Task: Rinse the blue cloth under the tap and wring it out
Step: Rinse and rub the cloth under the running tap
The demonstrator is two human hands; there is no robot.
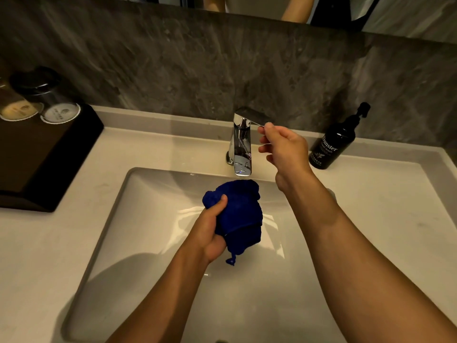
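The blue cloth [241,214] is bunched up and held over the white sink basin [138,219], just below the spout of the chrome tap [241,147]. My left hand [210,231] is closed around the cloth's lower left side, thumb on top; a small corner dangles underneath. My right hand [282,144] is at the tap's flat lever [254,117], fingertips pinching its right end. No water stream shows under the spout.
A black hand-wash pump bottle [333,144] stands on the pale counter right of the tap. A dark tray [37,154] at the left carries two covered glasses [59,105]. A grey stone backsplash runs behind, with a mirror above it.
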